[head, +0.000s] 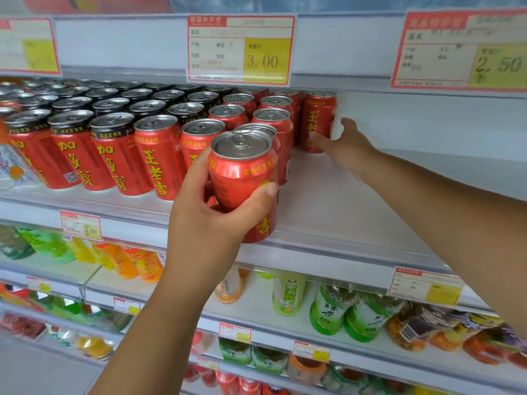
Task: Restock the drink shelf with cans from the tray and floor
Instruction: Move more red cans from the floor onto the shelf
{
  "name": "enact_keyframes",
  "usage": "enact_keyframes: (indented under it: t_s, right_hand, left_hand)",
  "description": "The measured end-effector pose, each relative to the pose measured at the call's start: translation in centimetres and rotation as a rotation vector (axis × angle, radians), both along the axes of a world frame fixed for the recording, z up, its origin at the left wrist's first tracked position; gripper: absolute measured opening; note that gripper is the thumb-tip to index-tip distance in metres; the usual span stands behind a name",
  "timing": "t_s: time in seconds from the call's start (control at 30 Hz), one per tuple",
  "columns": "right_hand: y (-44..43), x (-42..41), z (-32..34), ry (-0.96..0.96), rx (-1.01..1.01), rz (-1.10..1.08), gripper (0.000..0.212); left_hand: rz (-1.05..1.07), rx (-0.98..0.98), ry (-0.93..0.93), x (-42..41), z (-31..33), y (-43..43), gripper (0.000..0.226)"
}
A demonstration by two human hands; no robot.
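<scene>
My left hand (211,212) grips a red can (245,178) with yellow characters, held upright in front of the shelf edge. A second red can (281,155) shows just behind it; whether my left hand also holds it I cannot tell. Further back on the white shelf (336,201), my right hand (342,146) grips another red can (318,121) that stands at the right end of the rows, thumb on its front and fingers behind it. Rows of red cans (159,155) fill the shelf to the left.
Bare white shelf floor lies right of the cans. Price tags (241,49) hang from the shelf above, close over the can tops. Lower shelves hold green bottles (328,312) and orange bottles (134,263). The tray and floor are out of view.
</scene>
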State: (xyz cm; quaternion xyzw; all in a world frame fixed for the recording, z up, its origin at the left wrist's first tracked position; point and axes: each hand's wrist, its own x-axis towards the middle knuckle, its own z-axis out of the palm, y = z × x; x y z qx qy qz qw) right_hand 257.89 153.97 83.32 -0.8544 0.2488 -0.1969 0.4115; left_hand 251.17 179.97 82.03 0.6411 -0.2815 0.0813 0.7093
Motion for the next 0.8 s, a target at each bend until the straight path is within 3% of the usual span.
enact_keyframes:
  t_s: [0.1,0.13,0.2,0.27,0.37,0.57,0.67,0.8]
  right_hand:
    - [2.6,-5.5,0.8,-0.138,-0.022,0.187,0.043]
    - [3.5,-7.8,0.6,-0.157,0.005,0.312,0.042]
    - [5.3,-12.1,0.3,-0.124,0.114,0.574,0.056]
    - [6.3,-15.1,-0.1,-0.082,0.2,0.7,0.074]
    - [6.2,-16.1,-0.5,-0.104,0.154,0.585,0.088]
    - [5.2,-14.9,0.1,-0.148,0.035,0.35,0.067]
    - [4.1,-13.2,-0.1,-0.117,-0.003,0.268,0.069]
    - [3.4,-10.2,-0.6,-0.075,-0.066,0.177,0.076]
  left_hand:
    - [0.003,-0.01,0.039,-0.9,0.4,-0.6,0.059]
    - [-0.01,-0.01,0.051,-1.4,0.5,-1.1,0.059]
    - [-0.05,0.006,0.054,-2.1,0.6,-2.3,0.06]
    - [-0.083,0.023,0.052,-2.5,0.7,-3.6,0.058]
    - [-0.129,0.022,0.062,-2.7,0.8,-5.5,0.056]
    - [-0.236,0.208,-0.021,-1.3,0.1,-6.0,0.058]
    - [-0.012,0.477,-0.157,-0.8,-2.3,-3.8,0.076]
    - [0.338,0.714,-0.595,0.8,-5.7,-0.5,0.059]
